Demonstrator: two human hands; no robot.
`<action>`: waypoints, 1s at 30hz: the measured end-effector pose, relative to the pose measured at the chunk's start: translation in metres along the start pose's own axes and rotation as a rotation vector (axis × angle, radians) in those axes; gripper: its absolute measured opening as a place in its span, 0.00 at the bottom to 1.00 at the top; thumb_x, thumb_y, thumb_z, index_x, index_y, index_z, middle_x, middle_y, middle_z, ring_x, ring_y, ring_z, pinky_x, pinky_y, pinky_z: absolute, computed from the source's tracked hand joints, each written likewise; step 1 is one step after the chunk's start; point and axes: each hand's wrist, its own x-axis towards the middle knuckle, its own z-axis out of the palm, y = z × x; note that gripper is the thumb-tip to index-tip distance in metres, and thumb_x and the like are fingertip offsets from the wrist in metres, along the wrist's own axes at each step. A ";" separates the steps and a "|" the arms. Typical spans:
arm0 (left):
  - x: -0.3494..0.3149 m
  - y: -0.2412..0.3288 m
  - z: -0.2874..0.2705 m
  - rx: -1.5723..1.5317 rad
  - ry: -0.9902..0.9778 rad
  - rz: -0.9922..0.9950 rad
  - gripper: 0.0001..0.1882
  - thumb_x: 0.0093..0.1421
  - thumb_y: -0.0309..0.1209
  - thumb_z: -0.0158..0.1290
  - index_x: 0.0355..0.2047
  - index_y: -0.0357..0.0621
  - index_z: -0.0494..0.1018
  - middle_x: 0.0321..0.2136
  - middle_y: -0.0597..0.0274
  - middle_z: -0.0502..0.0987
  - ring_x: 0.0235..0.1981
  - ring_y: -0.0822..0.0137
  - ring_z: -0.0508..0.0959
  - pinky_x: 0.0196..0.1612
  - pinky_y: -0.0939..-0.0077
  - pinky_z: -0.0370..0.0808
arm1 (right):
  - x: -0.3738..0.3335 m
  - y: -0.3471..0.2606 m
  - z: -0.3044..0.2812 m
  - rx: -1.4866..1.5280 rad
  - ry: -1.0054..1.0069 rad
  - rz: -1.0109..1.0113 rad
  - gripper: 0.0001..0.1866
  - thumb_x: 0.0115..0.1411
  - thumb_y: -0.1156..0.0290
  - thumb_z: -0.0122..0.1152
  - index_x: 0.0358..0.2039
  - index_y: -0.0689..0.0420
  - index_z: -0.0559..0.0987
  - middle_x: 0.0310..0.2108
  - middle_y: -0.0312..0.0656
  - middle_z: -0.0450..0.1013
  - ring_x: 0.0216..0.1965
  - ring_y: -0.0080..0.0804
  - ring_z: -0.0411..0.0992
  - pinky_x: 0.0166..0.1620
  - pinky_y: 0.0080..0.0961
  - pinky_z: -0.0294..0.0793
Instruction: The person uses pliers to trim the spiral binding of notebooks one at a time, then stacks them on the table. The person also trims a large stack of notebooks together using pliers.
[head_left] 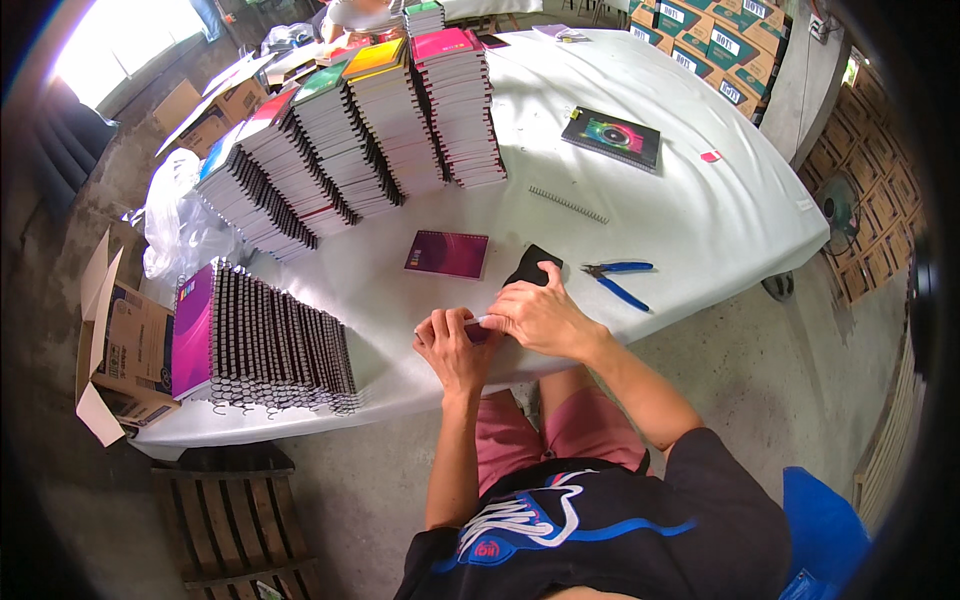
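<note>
Leftmost, a row of spiral notebooks (265,345) stands on edge, bindings up, within reach. Left hand (452,343) and right hand (540,315) meet at the table (700,230) edge, fingers pinched together on a small notebook (478,330), mostly hidden. Blue-handled pliers (618,278) lie just right.

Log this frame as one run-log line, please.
left hand + right hand: both on small notebook at table edge | blue pliers to right | purple notebook beyond

Both hands (500,330) together, fingers curled.
</note>
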 end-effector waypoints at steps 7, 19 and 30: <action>0.000 -0.002 0.003 0.012 0.011 0.008 0.18 0.38 0.37 0.62 0.29 0.51 0.68 0.30 0.66 0.67 0.39 0.60 0.66 0.42 0.63 0.60 | -0.005 -0.013 0.004 0.171 0.103 0.150 0.16 0.58 0.52 0.53 0.32 0.53 0.76 0.29 0.36 0.75 0.35 0.32 0.73 0.48 0.46 0.55; 0.002 -0.007 0.002 -0.013 -0.052 0.062 0.17 0.37 0.36 0.62 0.26 0.49 0.68 0.29 0.65 0.67 0.37 0.59 0.66 0.41 0.63 0.61 | -0.001 -0.024 0.001 0.020 -0.016 0.299 0.13 0.56 0.59 0.50 0.34 0.52 0.78 0.22 0.40 0.76 0.33 0.37 0.75 0.52 0.45 0.56; 0.011 -0.016 -0.013 -0.350 -0.023 -0.001 0.34 0.22 0.51 0.71 0.24 0.42 0.68 0.48 0.51 0.57 0.46 0.52 0.62 0.46 0.56 0.68 | 0.007 0.112 0.003 0.004 -0.215 -0.056 0.22 0.47 0.76 0.54 0.45 0.47 0.74 0.51 0.40 0.68 0.53 0.40 0.65 0.52 0.33 0.64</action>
